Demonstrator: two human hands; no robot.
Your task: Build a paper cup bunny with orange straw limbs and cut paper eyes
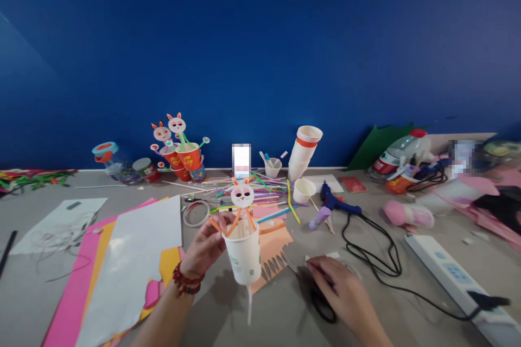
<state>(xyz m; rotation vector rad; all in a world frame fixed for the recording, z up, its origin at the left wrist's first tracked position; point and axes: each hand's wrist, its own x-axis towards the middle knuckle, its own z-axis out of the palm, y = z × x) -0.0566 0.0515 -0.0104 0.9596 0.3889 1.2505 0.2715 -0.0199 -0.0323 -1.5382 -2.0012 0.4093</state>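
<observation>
My left hand (pixel 208 244) is closed around the back left rim of a white paper cup (pixel 244 260), lifted above the table. A round white rabbit face (pixel 242 195) on orange pipe-cleaner strips rises from the cup, and a pale straw (pixel 249 306) sticks out below its base. My right hand (pixel 342 287) is low over the table, thumb and fingertips pinched at a small white piece (pixel 307 258); whether it is paper or tape I cannot tell. Beneath that hand lie scissors with black handles (pixel 323 306), partly covered by it.
Coloured paper sheets (pixel 138 249) lie at left. Two finished rabbit cups (pixel 189 157) stand behind, near scattered pipe cleaners (pixel 268 190) and a tape roll (pixel 196 213). On the right are stacked cups (pixel 303 152), a blue glue gun (pixel 340 203), its black cord and a power strip (pixel 456 276).
</observation>
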